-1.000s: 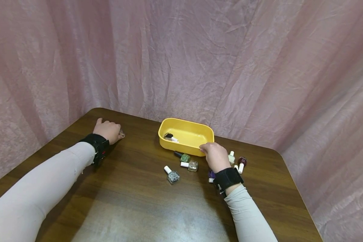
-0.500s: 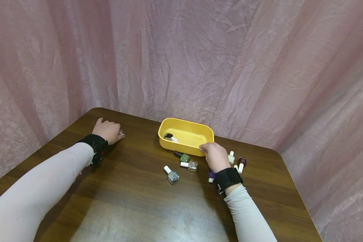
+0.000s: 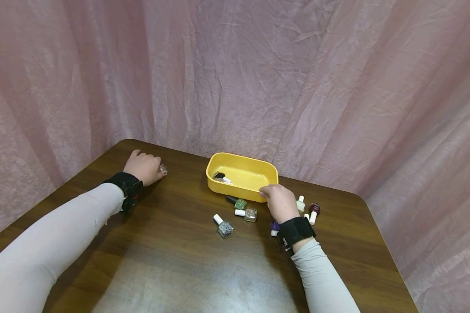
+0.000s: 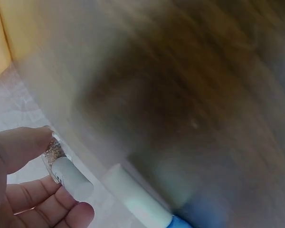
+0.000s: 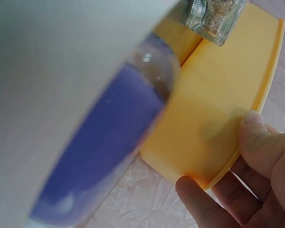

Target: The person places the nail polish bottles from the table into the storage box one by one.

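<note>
My left hand pinches a small glitter nail polish bottle at the left of the table. In the left wrist view, thumb and fingers hold its glittery glass, and its white cap points away from the thumb. A bottle with a white cap and blue polish shows close to that camera. My right hand grips the front right corner of a yellow bin, with the thumb on the rim in the right wrist view. Inside the bin lies a black-capped bottle and something white-capped.
Before the bin lie a green bottle, a clear glitter bottle and a silver glitter bottle. Near the right wrist are purple, pale and dark red bottles. A pink curtain hangs behind the table.
My left hand has moved slightly right and away from me, carrying the glitter nail polish bottle. The right hand keeps its grip on the bin.
</note>
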A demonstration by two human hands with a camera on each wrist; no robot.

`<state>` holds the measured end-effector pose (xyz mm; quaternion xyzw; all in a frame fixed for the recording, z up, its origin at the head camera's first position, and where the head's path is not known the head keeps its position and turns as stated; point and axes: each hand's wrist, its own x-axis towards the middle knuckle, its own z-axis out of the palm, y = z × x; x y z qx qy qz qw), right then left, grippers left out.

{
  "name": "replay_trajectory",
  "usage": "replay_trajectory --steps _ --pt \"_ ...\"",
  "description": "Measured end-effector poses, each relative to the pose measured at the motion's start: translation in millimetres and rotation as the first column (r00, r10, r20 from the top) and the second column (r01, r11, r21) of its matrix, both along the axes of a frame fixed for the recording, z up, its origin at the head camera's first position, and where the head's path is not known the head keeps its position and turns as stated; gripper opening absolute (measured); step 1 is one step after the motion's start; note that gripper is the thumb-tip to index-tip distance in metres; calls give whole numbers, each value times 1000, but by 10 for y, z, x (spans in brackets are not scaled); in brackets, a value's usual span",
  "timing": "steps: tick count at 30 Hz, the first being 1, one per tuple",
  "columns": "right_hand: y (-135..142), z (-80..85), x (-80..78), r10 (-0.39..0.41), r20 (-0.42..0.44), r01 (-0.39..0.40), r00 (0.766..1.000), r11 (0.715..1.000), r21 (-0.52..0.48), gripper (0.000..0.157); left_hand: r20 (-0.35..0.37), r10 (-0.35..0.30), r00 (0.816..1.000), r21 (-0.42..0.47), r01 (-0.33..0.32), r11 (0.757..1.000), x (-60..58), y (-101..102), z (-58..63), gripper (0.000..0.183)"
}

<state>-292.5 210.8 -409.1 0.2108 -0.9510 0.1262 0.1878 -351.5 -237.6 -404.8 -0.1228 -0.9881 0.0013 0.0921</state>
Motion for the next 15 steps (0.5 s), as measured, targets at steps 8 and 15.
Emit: replay_trajectory --steps 8,15 --pt "10 -8 0 0 6 0 1000 1000 0 9 -41 -36 999 -3 36 999 14 84 41 31" --pt "0 -1 2 0 -4 0 1000 1000 3 9 -60 -60 996 -8 60 998 23 191 150 29"
